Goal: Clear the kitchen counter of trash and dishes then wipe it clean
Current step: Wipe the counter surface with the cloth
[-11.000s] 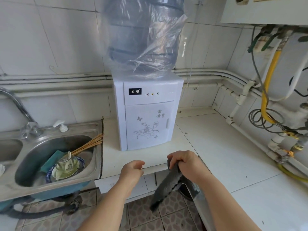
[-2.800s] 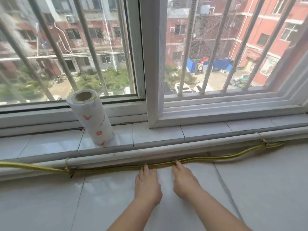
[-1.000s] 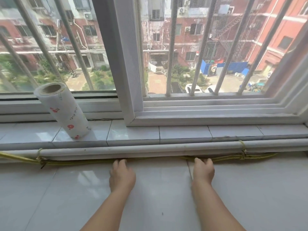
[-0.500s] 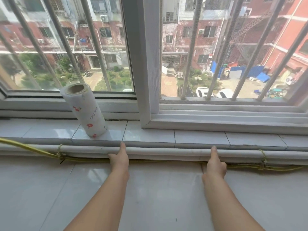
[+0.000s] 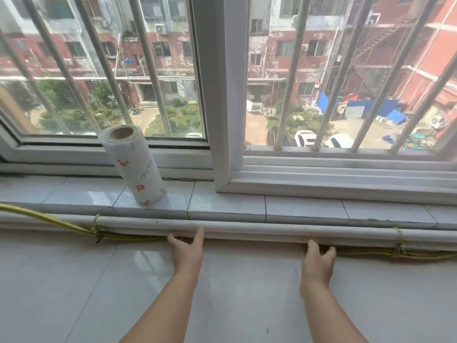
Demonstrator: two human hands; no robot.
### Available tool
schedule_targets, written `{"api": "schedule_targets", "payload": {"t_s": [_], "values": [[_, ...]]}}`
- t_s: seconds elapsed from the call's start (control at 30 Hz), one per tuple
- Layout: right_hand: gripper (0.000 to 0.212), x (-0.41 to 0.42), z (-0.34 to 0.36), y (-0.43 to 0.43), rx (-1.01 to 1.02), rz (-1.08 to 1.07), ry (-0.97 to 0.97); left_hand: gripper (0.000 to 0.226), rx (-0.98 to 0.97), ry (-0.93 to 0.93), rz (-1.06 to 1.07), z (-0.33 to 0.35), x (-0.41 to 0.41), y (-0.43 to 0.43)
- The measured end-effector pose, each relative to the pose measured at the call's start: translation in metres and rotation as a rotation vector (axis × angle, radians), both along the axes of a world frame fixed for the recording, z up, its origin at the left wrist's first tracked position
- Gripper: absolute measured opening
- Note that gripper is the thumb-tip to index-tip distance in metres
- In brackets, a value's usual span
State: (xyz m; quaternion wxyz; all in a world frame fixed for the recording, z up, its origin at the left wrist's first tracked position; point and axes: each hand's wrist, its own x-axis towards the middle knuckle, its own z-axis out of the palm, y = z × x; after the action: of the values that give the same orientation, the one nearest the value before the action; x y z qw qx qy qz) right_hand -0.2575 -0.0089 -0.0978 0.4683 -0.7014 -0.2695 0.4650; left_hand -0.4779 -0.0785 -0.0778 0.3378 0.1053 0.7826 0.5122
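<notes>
Below the barred window, we list: surface [image 5: 74, 293], white tile, running under both our forearms. Sill [image 5: 296, 206], one step higher. White pipe [image 5: 272, 229] and yellow hose [image 5: 49, 217], tied along the back edge. Paper roll [image 5: 138, 169], upright on the sill, likely kept off wet tile. Left hand [image 5: 186, 252], right hand [image 5: 317, 264]: fingers [image 5: 199, 233] released, grasping nothing, reaching the gap under the pipe, probably checking for dirt.

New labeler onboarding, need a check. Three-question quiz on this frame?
1. True or false: the paper towel roll stands on the counter.
2. The left hand and right hand have their fingertips at: A) the gap under the white pipe, B) the roll, C) a sponge.
3. Fill in: the yellow hose runs along the white ____.
Key: 1 false, it stands on the windowsill; 2 A; 3 pipe.
</notes>
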Motion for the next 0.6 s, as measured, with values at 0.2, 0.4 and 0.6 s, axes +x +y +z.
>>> {"api": "schedule_targets", "payload": {"t_s": [0.2,0.4,0.6], "values": [[0.058,-0.004,-0.006,-0.010,-0.015,0.264,-0.326,0.060,-0.420,0.562,-0.429,-0.003,0.015,-0.010],[0.056,0.007,-0.006,-0.021,-0.031,0.447,-0.535,0.059,-0.645,0.760,-0.657,-0.006,0.028,-0.024],[0.053,0.013,-0.001,-0.059,-0.013,0.617,-0.639,0.064,-0.641,0.808,-0.794,-0.002,0.045,-0.039]]}}
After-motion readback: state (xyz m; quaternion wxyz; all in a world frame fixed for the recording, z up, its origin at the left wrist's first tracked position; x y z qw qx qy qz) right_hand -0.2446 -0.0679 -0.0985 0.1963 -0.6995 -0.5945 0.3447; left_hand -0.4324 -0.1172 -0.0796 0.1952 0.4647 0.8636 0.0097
